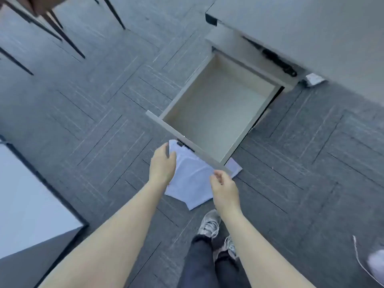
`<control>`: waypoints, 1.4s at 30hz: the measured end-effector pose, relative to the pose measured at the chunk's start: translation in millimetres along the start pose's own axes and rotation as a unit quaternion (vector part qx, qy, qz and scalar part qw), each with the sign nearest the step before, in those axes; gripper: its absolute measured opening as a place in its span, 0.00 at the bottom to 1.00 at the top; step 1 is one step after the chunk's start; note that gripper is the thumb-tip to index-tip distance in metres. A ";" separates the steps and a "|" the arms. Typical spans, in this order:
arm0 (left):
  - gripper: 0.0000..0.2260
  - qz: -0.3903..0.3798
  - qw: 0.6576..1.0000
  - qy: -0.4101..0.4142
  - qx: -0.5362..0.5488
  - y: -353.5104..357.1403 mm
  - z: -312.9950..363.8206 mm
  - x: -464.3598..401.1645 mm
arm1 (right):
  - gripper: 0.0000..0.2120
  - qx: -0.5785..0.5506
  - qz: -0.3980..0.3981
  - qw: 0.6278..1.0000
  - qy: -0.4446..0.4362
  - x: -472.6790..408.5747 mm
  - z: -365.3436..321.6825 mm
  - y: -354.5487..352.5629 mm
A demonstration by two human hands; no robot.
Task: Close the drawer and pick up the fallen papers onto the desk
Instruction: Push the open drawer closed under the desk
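Drawer [220, 104] is pulled fully out from under the grey worktop [311, 28], interior bare, front panel [187, 142] nearest the person. Papers [191, 179] lie on the grey carpet floor [93, 121] in a loose overlapping pile, partly tucked under the drawer's front panel, one corner poking out on the right side of it.

Left hand [163, 163]: reaching forward over the left edge of the papers, fingers loosely curled, just beside the front panel; cannot tell if it touches panel or paper. Not grasping anything visible.

Right hand [223, 187]: fingers half-curled, fingertips [217, 173] right at the near end of the front panel; contact unclear, nothing held.

Both forearms bare, extended down and forward. Person's sneakers [209, 225] and dark trousers [199, 265] are below the papers, on the carpet.

Other stuff: a second white-topped desk [25, 194] at lower left, dark chair legs [62, 34] upper left, crumpled white scrap [314, 79] on the floor by the worktop edge, white cable [359, 260] lower right.
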State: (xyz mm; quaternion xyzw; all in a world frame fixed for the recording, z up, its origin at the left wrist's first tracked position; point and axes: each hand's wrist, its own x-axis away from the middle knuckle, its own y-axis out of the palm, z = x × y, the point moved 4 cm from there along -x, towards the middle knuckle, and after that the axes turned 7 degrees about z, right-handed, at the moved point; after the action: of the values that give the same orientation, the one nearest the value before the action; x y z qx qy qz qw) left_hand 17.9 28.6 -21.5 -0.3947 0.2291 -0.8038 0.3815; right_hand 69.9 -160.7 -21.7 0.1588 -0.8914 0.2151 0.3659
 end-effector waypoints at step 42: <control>0.11 0.120 0.969 0.165 -0.141 198.2 255.5 -187.3 | 0.14 -0.287 -0.005 0.953 0.095 -278.1 -156.1 -111.2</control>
State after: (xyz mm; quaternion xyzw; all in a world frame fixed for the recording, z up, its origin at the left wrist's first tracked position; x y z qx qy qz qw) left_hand 384.8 40.5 -91.2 -0.2760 0.4452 -0.7659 0.3729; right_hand 399.7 -143.0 -92.5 0.0307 -0.8760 -0.0377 0.4799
